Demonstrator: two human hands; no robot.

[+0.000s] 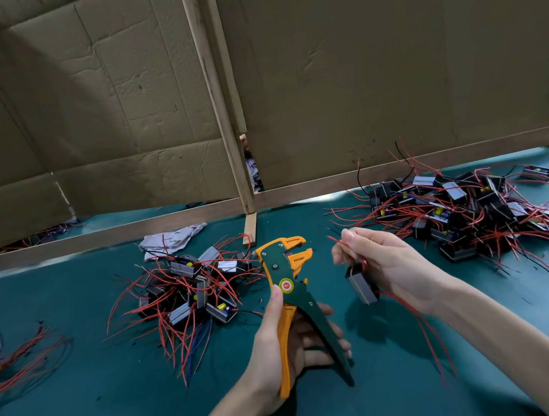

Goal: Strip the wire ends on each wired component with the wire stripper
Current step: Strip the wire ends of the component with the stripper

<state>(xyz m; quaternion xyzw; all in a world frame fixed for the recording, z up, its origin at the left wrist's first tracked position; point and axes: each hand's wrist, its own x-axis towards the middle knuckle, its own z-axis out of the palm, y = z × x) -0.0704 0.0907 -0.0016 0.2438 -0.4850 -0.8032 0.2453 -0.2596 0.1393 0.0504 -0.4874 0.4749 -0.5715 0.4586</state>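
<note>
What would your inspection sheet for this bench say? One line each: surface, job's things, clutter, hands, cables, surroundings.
Surface: teal mat, black specks scattered.
Job's things: wire stripper, jaws apart; held component; left pile and right pile of components.
Clutter: crumpled cloth.
Hands: left hand grips the wire stripper; right hand pinches the held component's red wire.
Cables: loose wires at the left edge.
Surroundings: cardboard screen on wooden frame.

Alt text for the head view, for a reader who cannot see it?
A person's left hand grips an orange-and-green wire stripper, jaws open, while the right hand pinches a red wire of a boxy component, not yet in the jaws. A left pile and a right pile of similar components lie on the teal table, before a cardboard screen.
</note>
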